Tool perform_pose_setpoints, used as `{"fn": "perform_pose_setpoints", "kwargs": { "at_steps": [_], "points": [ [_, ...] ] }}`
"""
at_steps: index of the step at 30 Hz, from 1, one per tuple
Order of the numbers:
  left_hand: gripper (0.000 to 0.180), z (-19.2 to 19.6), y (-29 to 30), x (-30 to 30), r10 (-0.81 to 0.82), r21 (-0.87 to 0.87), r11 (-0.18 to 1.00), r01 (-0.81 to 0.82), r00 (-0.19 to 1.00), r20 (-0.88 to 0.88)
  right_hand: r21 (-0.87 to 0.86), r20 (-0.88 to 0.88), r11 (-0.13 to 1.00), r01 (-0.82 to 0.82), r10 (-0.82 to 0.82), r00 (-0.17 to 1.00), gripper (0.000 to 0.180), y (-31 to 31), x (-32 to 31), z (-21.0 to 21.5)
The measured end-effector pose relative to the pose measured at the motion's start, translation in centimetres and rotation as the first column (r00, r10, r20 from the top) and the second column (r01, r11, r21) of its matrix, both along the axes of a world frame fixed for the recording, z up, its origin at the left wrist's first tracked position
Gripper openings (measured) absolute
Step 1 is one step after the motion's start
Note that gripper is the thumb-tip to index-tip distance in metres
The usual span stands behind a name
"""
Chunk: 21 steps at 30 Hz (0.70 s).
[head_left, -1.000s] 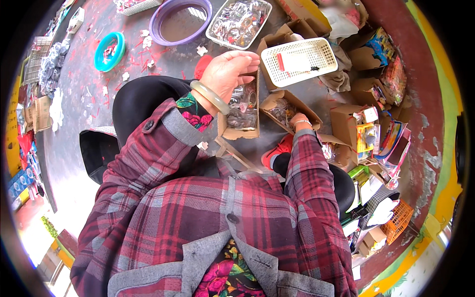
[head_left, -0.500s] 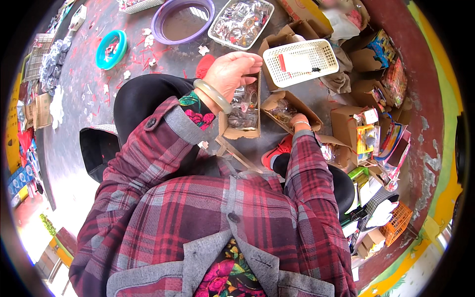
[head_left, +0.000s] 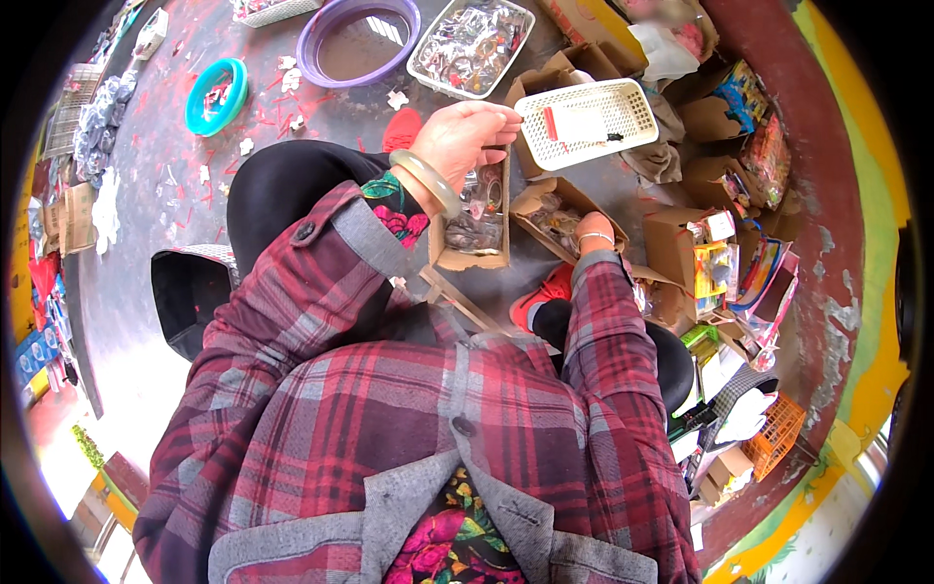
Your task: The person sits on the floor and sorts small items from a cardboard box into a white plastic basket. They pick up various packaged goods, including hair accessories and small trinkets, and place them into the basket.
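Note:
My left hand (head_left: 462,138), with a pale bangle at the wrist, hovers over a narrow cardboard box (head_left: 471,259) of small clear-wrapped items (head_left: 477,222). Its fingers stretch to the right, apart from the thumb, and I see nothing held in them. Their tips come close to the corner of a cream perforated basket (head_left: 637,94), which holds a red strip, a white sheet and a small black piece. My right hand (head_left: 594,232) is at the near end of a second cardboard box (head_left: 537,200) that also holds small packaged items. The fingers of that hand are hidden.
Beyond my left hand stand a white basket of wrapped items (head_left: 435,78), a purple basin of water (head_left: 309,60) and a turquoise basin (head_left: 196,115). Several cartons (head_left: 671,243) crowd the right side. A wooden frame piece (head_left: 462,302) lies near my foot.
My right hand has lifted slightly and shows more above the box. My left hand has moved a touch to the right. The whole view has shifted a little.

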<state>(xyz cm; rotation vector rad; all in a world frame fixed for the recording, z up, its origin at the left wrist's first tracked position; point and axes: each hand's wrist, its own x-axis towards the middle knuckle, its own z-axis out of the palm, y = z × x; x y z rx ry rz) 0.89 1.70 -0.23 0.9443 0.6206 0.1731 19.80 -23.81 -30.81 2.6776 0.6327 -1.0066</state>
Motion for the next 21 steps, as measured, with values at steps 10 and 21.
{"fn": "perform_pose_setpoints", "kwargs": {
  "at_steps": [10, 21],
  "points": [
    [0.022, -0.8, -0.6, 0.1, -0.08, 0.036, 0.996, 0.08, 0.997, -0.008, 0.099, -0.218, 0.99, -0.098, 0.118, 0.969, 0.017, 1.8, 3.5, 13.1],
    [0.028, 0.7, -3.2, -0.3, -0.323, -0.276, 0.908, 0.314, 0.946, 0.011, 0.379, -0.915, 0.279, 0.882, -0.03, 0.402, 0.018, 6.0, -4.5, 31.4]
  ]
}}
